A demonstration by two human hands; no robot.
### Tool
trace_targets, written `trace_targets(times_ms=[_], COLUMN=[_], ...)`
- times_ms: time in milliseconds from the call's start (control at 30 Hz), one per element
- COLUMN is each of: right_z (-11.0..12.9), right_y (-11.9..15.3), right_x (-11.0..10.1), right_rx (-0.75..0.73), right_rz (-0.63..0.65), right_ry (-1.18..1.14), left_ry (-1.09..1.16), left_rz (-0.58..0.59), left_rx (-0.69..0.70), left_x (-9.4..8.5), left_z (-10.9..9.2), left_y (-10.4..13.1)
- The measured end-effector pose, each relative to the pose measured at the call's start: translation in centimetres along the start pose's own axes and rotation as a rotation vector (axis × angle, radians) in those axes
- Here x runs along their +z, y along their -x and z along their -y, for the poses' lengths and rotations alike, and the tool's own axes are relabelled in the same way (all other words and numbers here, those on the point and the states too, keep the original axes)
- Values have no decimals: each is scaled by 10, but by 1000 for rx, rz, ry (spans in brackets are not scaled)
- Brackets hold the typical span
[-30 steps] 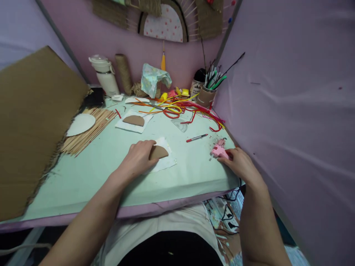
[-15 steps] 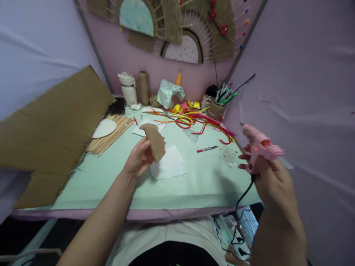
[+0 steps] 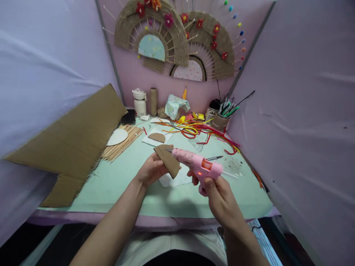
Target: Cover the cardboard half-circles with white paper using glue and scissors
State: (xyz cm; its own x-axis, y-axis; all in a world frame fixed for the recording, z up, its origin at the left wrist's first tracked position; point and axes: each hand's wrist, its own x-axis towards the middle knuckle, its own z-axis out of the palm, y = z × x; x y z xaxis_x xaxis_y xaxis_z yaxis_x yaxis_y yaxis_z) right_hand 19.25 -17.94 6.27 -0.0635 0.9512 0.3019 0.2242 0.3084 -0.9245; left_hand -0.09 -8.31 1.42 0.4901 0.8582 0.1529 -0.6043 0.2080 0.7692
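My left hand [image 3: 152,170] grips a brown cardboard half-circle [image 3: 168,162] by its lower left edge and holds it tilted above the table. In my right hand [image 3: 217,195] is a pink hot glue gun [image 3: 195,162], its red light lit and a clear glue stick poking out behind. The nozzle points left, at the upper part of the half-circle; whether it touches cannot be told. Beneath the hands lies a white piece of cloth or paper [image 3: 172,181], partly covered. Another cardboard half-circle [image 3: 156,137] rests on a white sheet farther back.
A large cardboard sheet [image 3: 83,136] leans at left beside thin wooden sticks [image 3: 118,147] and a white oval [image 3: 117,136]. Red and yellow pipe cleaners [image 3: 194,129] spread across the back. A marker [image 3: 215,158], a can of pens [image 3: 221,121], a twine spool [image 3: 153,101] and a white bottle [image 3: 139,103] stand or lie around.
My right hand has brought the glue gun leftward from the right side to the half-circle. The half-circle has turned in my left hand, and the view has shifted upward.
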Motion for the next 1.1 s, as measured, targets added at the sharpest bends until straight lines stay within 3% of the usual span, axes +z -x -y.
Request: trace_targets(times_ms=[500,1100], right_z=[-6,-9], right_y=[3,0], right_x=[6,0], right_rx=[-9,20], right_rz=[-39,-121], right_ry=[148,176], left_ry=[-40,-44], left_rz=[40,45], left_rx=[-103,-112], left_x=[-5,-8], left_z=[4,6], left_y=[0,1])
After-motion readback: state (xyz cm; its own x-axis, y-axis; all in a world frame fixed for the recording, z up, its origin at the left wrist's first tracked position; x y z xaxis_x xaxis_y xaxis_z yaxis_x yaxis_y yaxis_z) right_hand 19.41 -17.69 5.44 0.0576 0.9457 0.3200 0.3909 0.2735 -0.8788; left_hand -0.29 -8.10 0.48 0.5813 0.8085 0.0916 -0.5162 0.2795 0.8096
